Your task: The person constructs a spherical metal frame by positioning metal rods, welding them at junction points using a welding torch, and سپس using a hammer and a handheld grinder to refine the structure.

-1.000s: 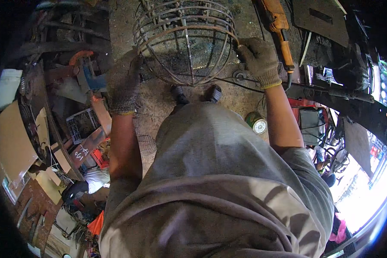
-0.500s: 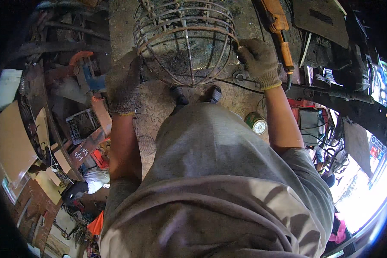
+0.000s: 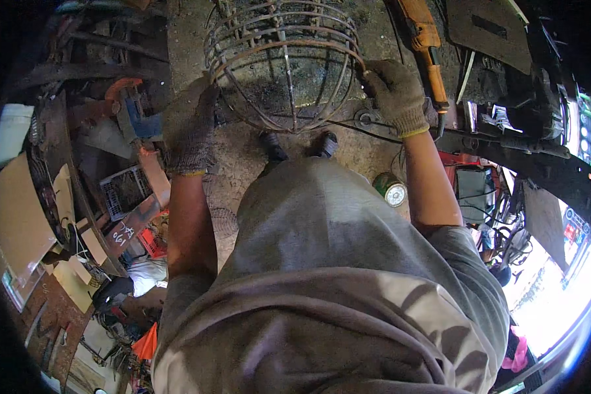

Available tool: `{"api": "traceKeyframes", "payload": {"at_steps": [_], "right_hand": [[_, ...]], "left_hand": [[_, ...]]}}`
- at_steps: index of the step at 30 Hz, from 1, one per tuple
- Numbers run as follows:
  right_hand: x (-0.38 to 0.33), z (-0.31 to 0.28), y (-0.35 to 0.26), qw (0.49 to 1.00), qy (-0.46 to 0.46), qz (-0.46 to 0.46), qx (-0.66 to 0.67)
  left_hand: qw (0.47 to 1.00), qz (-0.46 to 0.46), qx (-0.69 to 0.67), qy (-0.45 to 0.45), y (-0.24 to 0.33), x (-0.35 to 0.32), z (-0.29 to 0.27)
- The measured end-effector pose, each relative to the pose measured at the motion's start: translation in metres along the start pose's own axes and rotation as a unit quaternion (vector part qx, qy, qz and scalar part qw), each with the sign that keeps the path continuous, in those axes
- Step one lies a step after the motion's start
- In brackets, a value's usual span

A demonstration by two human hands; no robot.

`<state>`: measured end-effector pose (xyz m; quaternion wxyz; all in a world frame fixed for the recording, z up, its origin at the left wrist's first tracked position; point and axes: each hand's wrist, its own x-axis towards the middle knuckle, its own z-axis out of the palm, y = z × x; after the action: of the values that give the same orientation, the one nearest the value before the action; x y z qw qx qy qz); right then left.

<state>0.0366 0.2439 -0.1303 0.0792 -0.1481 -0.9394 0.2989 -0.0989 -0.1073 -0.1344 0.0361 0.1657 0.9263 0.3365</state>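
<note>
Cage (image 3: 288,69) apparently being steadied; left hand (image 3: 189,121), right hand (image 3: 397,90) grip opposite sides. Next move likely wants even hold.

The person wears knitted work gloves, greyish brown and soiled, with ribbed wrists: the left glove (image 3: 187,121) and the right glove (image 3: 397,95) each end in a thin yellow edge. A loose, short-sleeved grey shirt (image 3: 308,217) covers the torso, its fabric shading to taupe in thick folds across the chest; the right sleeve (image 3: 458,259) is plain grey. Dark footwear (image 3: 329,144) shows pale stripes.
</note>
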Motion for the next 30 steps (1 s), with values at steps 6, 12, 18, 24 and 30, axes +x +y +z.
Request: {"api": "traceKeyframes", "payload": {"at_steps": [6,12,18,24,30], "right_hand": [[0.002,0.001,0.006,1.0,-0.007,-0.021,0.016],[0.0,-0.009,0.007,0.98,-0.023,0.035,0.195],[-0.027,-0.021,0.008,0.974,0.126,0.052,0.183],[-0.07,-0.061,0.018,0.951,0.261,0.084,0.143],[-0.094,-0.111,0.097,0.82,0.542,0.14,0.122]], "left_hand": [[0.999,0.018,-0.025,0.023,-0.011,0.001,0.004],[0.996,-0.041,-0.071,0.023,-0.014,0.0,0.009],[0.99,-0.072,-0.12,0.001,-0.01,-0.002,0.007],[0.999,-0.025,0.02,-0.02,-0.046,-0.001,0.016],[0.999,0.022,0.003,-0.029,-0.051,0.001,0.019]]}}
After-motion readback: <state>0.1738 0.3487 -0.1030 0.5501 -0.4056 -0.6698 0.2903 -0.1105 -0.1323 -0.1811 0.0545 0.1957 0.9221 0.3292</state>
